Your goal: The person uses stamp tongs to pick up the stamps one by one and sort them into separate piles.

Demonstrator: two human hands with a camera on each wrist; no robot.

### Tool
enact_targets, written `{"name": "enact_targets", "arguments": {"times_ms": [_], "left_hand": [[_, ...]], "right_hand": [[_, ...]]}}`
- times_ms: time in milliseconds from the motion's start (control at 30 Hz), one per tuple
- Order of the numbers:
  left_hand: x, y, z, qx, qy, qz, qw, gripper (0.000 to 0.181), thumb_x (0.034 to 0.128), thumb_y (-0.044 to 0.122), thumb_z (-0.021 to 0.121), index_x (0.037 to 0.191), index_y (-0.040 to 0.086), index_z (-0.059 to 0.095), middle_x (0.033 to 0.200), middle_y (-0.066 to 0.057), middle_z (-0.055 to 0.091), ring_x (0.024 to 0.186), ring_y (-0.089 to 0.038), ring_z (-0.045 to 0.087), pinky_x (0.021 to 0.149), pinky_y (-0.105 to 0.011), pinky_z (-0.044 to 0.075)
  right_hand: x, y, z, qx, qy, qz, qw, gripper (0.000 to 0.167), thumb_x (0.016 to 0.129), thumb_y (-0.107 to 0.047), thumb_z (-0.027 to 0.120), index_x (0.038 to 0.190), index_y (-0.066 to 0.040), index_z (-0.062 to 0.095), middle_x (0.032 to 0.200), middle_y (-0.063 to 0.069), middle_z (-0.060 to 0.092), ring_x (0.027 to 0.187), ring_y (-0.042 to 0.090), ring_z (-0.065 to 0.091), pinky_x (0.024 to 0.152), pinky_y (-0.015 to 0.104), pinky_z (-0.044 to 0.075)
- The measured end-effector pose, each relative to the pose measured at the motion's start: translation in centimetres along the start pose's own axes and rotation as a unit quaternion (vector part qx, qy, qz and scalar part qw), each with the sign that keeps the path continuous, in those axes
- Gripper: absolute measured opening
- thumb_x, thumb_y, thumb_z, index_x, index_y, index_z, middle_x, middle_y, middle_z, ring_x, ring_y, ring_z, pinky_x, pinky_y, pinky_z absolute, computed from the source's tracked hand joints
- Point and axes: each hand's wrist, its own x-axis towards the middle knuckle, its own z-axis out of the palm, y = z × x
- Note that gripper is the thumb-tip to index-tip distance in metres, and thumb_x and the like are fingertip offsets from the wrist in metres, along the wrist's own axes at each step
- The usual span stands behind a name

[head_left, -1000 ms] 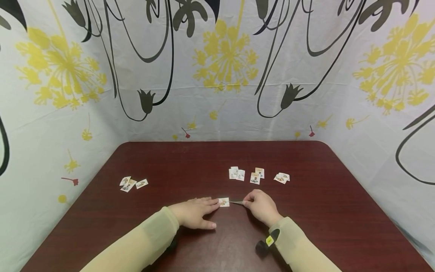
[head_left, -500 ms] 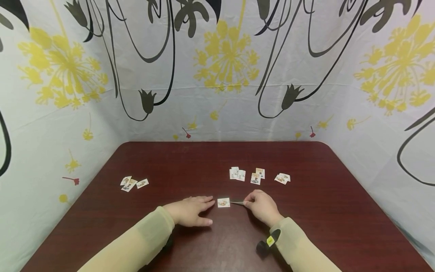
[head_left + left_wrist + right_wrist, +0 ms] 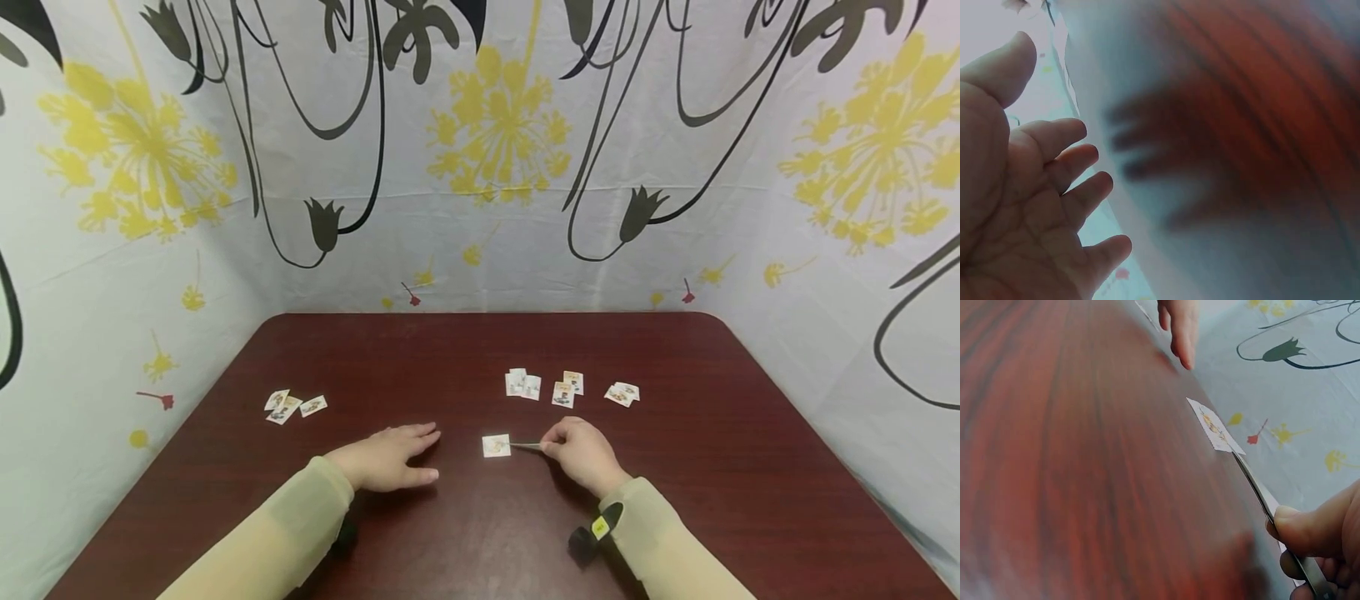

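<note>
My right hand [image 3: 588, 457] pinches a pair of tweezers [image 3: 1259, 492] between thumb and fingers. At the tweezers' tips is a small white picture card [image 3: 496, 446], caught by its near edge; in the right wrist view the card [image 3: 1215, 428] looks tilted, with a coloured print on its face. To the left of that card, my left hand [image 3: 386, 457] is held palm down with fingers spread and nothing in it. The left wrist view shows the palm of this hand [image 3: 1016, 206] and its dark reflection in the tabletop.
Behind the right hand lie small groups of picture cards: one group [image 3: 514, 382], a pair [image 3: 563, 394] and another pair [image 3: 618, 393]. At the left are several more cards [image 3: 313, 405]. A glossy red-brown table [image 3: 420, 358] carries them, with a patterned cloth [image 3: 510, 242] hanging behind.
My left hand has drawn away to the left, off the card's edge, so the whole card shows. The right hand, tweezers and card have shifted very slightly right.
</note>
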Motion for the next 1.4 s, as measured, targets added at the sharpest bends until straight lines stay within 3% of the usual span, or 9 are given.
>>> {"name": "enact_targets", "arguments": {"times_ms": [367, 667, 1100, 1400], "left_hand": [[-2.2, -3.5, -0.6, -0.028, 0.034, -0.052, 0.9977, 0.072, 0.0939, 0.050, 0.055, 0.148, 0.007, 0.037, 0.155, -0.010, 0.031, 0.142, -0.032, 0.027, 0.111, -0.054, 0.024], [-3.9, -5.6, -1.1, -0.007, 0.066, -0.098, 0.9930, 0.071, 0.0940, 0.051, 0.055, 0.146, 0.003, 0.041, 0.151, -0.017, 0.035, 0.138, -0.037, 0.032, 0.108, -0.063, 0.020], [-4.9, -8.3, -1.4, 0.010, 0.094, -0.152, 0.9838, 0.074, 0.0938, 0.052, 0.053, 0.142, -0.003, 0.043, 0.147, -0.026, 0.036, 0.134, -0.046, 0.033, 0.104, -0.068, 0.021], [-5.5, -9.8, -1.9, 0.025, 0.106, -0.208, 0.9721, 0.082, 0.0927, 0.060, 0.048, 0.143, -0.004, 0.041, 0.148, -0.028, 0.032, 0.133, -0.052, 0.028, 0.099, -0.073, 0.022]], "right_hand": [[0.3, 0.7, -0.8, 0.030, 0.000, 0.019, 0.9994, 0.012, 0.082, -0.016, 0.074, 0.072, -0.020, 0.070, 0.083, -0.007, 0.059, 0.077, 0.012, 0.053, 0.072, 0.033, 0.043], [0.7, 2.2, -2.1, 0.057, 0.013, 0.038, 0.9976, 0.008, 0.083, -0.014, 0.072, 0.076, -0.016, 0.072, 0.084, -0.003, 0.062, 0.080, 0.016, 0.052, 0.071, 0.033, 0.041], [1.0, 3.9, -4.7, 0.087, 0.033, 0.063, 0.9936, 0.006, 0.086, -0.010, 0.069, 0.084, -0.007, 0.073, 0.090, 0.005, 0.067, 0.079, 0.019, 0.052, 0.067, 0.032, 0.040], [1.1, 5.8, -6.5, 0.101, 0.065, 0.084, 0.9893, 0.009, 0.086, -0.008, 0.067, 0.085, -0.001, 0.072, 0.090, 0.008, 0.067, 0.082, 0.022, 0.053, 0.070, 0.032, 0.040]]}}
